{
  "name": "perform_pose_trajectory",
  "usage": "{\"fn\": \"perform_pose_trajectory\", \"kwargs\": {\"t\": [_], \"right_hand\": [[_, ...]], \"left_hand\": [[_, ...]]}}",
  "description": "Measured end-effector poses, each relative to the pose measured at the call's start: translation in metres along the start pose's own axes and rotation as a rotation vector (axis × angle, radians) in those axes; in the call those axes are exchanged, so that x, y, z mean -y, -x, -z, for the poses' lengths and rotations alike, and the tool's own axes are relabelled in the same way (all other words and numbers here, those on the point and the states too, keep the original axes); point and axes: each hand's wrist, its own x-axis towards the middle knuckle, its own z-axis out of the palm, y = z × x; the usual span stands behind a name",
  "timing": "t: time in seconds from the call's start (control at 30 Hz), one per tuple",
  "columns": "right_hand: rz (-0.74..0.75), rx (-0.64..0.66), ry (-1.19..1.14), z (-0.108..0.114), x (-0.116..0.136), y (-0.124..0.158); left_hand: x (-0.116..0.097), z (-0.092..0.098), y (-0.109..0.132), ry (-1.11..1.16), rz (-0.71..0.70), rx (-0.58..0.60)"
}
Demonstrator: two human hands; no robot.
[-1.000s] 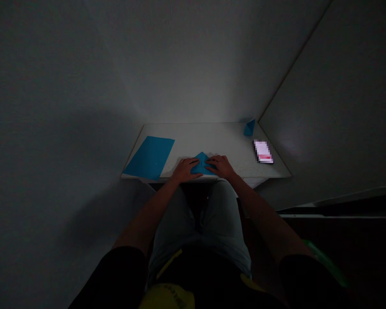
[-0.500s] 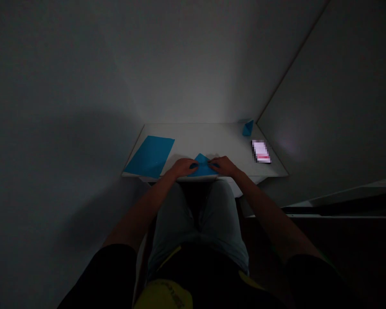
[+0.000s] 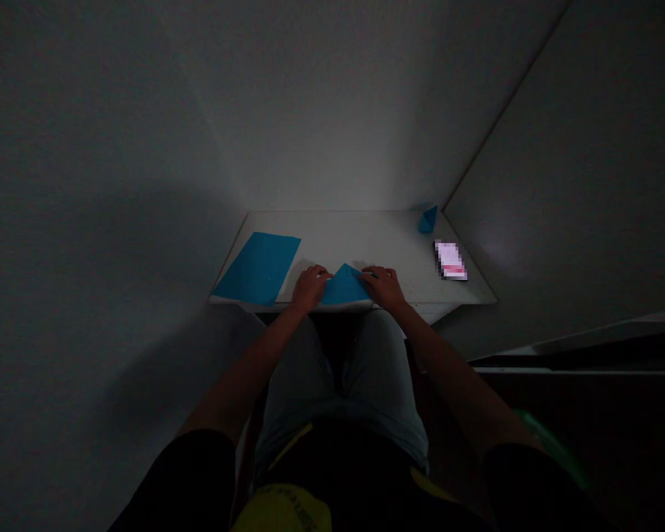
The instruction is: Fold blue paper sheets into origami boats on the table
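Observation:
A folded blue sheet of paper [image 3: 344, 287] lies at the front edge of the white table, with a peak pointing away from me. On its left side, my left hand [image 3: 309, 287] is closed, thumb and fingertips gripping the paper's edge. My right hand [image 3: 384, 285] pinches the opposite edge with bent fingers. Parts of both side corners are hidden under the fingers. The middle of the paper shows between the hands. Dim light blurs the fine creases.
A flat blue sheet [image 3: 259, 267] rests on the left of the table [image 3: 343, 229], reaching its front edge. At the back right stands a small folded blue paper piece [image 3: 428, 220]. Nearer me is a phone [image 3: 451, 260] with a lit screen. Walls border the table.
Both hands have moved apart, from over the middle of the folded paper out to its sides. More of the paper's face now shows.

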Motion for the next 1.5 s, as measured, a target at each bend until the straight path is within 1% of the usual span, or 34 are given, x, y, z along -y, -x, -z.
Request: {"fn": "perform_pose_trajectory", "kwargs": {"t": [0.07, 0.17, 0.23, 0.33, 0.4, 0.53, 0.67, 0.77, 0.83, 0.9, 1.0, 1.07, 1.1, 1.17, 1.23, 1.27, 1.33, 1.4, 1.47, 1.5], "right_hand": [[0.02, 0.003, 0.03, -0.004, 0.007, 0.005], [0.066, 0.047, 0.004, -0.012, 0.017, 0.013], [0.073, 0.052, -0.025, -0.016, 0.021, 0.02], [0.079, 0.03, -0.037, -0.019, 0.021, 0.031], [0.078, 0.016, -0.033, -0.017, 0.018, 0.038], [0.03, 0.001, -0.037, -0.013, 0.011, 0.052], [0.032, 0.019, -0.053, -0.011, 0.009, 0.069], [0.017, 0.023, -0.104, -0.003, 0.006, 0.078], [-0.013, 0.013, -0.184, 0.008, 0.003, 0.075], [-0.049, -0.02, -0.318, 0.021, -0.002, 0.064], [-0.111, -0.107, -0.543, 0.039, -0.012, 0.037], [-0.141, -0.134, -0.628, 0.041, -0.019, 0.016], [-0.162, -0.127, -0.634, 0.039, -0.023, 0.008], [-0.208, -0.094, -0.588, 0.027, -0.031, -0.006], [-0.263, -0.058, -0.489, 0.012, -0.036, -0.013], [-0.292, -0.056, -0.432, 0.003, -0.037, -0.014], [-0.346, -0.107, -0.32, -0.01, -0.038, -0.013], [-0.362, -0.195, -0.236, -0.017, -0.035, -0.009], [-0.319, -0.252, -0.186, -0.018, -0.031, -0.004], [-0.273, -0.255, -0.17, -0.018, -0.03, -0.002]], "left_hand": [[-0.008, -0.006, 0.007, -0.026, -0.062, 0.01], [-0.022, -0.021, 0.021, 0.014, -0.188, 0.052], [-0.028, -0.03, 0.029, 0.027, -0.2, 0.043], [-0.029, -0.035, 0.039, 0.015, -0.174, 0.016], [-0.026, -0.034, 0.042, -0.003, -0.142, 0.007], [-0.018, -0.031, 0.049, -0.008, -0.065, -0.011], [-0.01, -0.031, 0.064, 0.041, -0.037, -0.01], [-0.005, -0.026, 0.072, 0.129, -0.006, 0.011], [-0.003, -0.017, 0.068, 0.24, 0.021, 0.009], [0.001, -0.004, 0.055, 0.392, 0.055, -0.024], [0.009, 0.011, 0.025, 0.592, 0.131, -0.128], [0.016, 0.013, 0.005, 0.665, 0.178, -0.161], [0.019, 0.012, -0.004, 0.677, 0.201, -0.16], [0.024, 0.003, -0.015, 0.626, 0.247, -0.136], [0.027, -0.009, -0.018, 0.491, 0.295, -0.119], [0.027, -0.015, -0.017, 0.411, 0.318, -0.13], [0.024, -0.024, -0.013, 0.269, 0.353, -0.198], [0.021, -0.029, -0.008, 0.178, 0.361, -0.286], [0.017, -0.03, -0.003, 0.133, 0.316, -0.317], [0.017, -0.029, -0.002, 0.124, 0.267, -0.299]]}}
